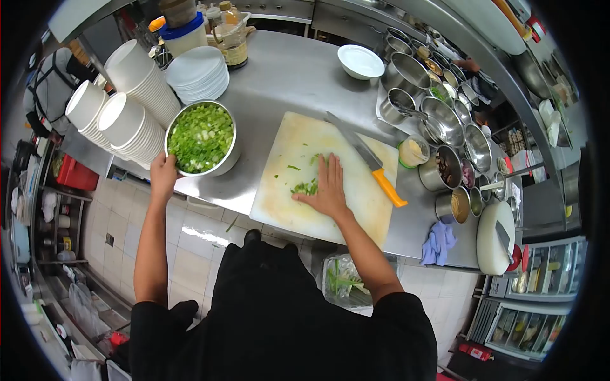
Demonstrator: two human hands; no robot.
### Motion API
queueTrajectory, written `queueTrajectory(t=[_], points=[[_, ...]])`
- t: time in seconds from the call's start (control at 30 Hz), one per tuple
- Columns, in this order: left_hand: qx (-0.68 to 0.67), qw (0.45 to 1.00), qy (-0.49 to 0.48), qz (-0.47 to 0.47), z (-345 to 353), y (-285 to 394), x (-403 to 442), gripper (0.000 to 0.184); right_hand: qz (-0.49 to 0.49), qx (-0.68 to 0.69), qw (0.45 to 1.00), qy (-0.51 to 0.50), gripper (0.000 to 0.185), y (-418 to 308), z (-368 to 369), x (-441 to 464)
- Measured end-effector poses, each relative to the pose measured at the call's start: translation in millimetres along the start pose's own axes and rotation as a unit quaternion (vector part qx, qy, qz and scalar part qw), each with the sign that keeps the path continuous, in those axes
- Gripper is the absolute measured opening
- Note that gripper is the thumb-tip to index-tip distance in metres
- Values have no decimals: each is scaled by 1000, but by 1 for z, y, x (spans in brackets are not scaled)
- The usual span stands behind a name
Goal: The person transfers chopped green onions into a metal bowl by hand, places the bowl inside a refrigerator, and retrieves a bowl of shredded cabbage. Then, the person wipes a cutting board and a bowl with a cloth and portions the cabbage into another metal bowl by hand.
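Note:
My left hand (163, 174) is closed on the rim of a steel bowl (227, 162) at the counter's front edge. Chopped green onions (201, 138) fill that bowl nearly to the top. Flat on the white cutting board (298, 136) lies my right hand (329, 189), fingers stretched out and thumb spread to the left. A small pile of green onion bits (305, 187) sits against its thumb side, with a few more pieces scattered farther up the board. Right of that hand, a knife with an orange handle (388, 187) rests diagonally across the board, blade pointing away.
Stacked white paper tubs (141, 76) and white lids (197, 70) stand behind the bowl. Steel pots and bowls (442, 120) crowd the right side, near a jar (413, 152) and a purple cloth (438, 243). Below the counter is a bin with green scraps (343, 277).

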State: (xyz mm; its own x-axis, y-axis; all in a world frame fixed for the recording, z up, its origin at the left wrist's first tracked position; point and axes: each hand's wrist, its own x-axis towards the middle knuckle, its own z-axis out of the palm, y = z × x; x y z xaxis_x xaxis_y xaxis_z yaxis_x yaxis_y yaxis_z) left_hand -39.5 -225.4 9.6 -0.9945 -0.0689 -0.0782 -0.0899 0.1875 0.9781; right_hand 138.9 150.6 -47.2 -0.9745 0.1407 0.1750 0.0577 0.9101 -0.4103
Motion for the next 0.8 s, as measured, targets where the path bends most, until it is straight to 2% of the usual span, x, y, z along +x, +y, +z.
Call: queueTrajectory(t=[0.07, 0.17, 0.23, 0.27, 0.33, 0.37, 0.43, 0.47, 0.53, 0.63, 0.73, 0.8], points=[[6, 1000, 12, 7, -25, 19, -36, 18, -20, -3, 1000, 4, 127, 1, 3, 17], [44, 998, 43, 13, -52, 24, -90, 18, -66, 24, 997, -45, 122, -5, 2, 51], [32, 998, 59, -1, -65, 23, -129, 18, -109, 63, 987, -103, 110, -11, 5, 57], [25, 998, 56, -19, -70, 21, -148, 19, -120, 65, 985, -103, 110, -16, 9, 58], [10, 998, 59, -34, -76, 13, -180, 18, -149, 106, 980, -77, 84, -23, 14, 53], [5, 996, 72, -46, -76, 9, -195, 18, -152, 104, 980, -77, 84, -24, 21, 51], [2, 996, 73, -52, -74, -3, -217, 17, -154, 163, 974, -8, 56, -23, 32, 44], [1, 996, 72, -57, -73, -10, -226, 16, -154, 159, 975, -6, 56, -21, 34, 40], [-18, 995, 58, -74, -71, -29, -240, 16, -125, 191, 974, -5, 33, -22, 34, 32], [-17, 996, 34, -83, -63, -58, -254, 16, -149, 176, 973, 26, 23, -13, 30, 20], [-17, 995, -5, -99, -55, -76, -263, 15, -149, 160, 975, 34, 21, -1, 20, 1], [88, 995, -30, -30, -52, -89, -267, 14, -142, 145, 979, 30, 22, 12, 10, -12]])
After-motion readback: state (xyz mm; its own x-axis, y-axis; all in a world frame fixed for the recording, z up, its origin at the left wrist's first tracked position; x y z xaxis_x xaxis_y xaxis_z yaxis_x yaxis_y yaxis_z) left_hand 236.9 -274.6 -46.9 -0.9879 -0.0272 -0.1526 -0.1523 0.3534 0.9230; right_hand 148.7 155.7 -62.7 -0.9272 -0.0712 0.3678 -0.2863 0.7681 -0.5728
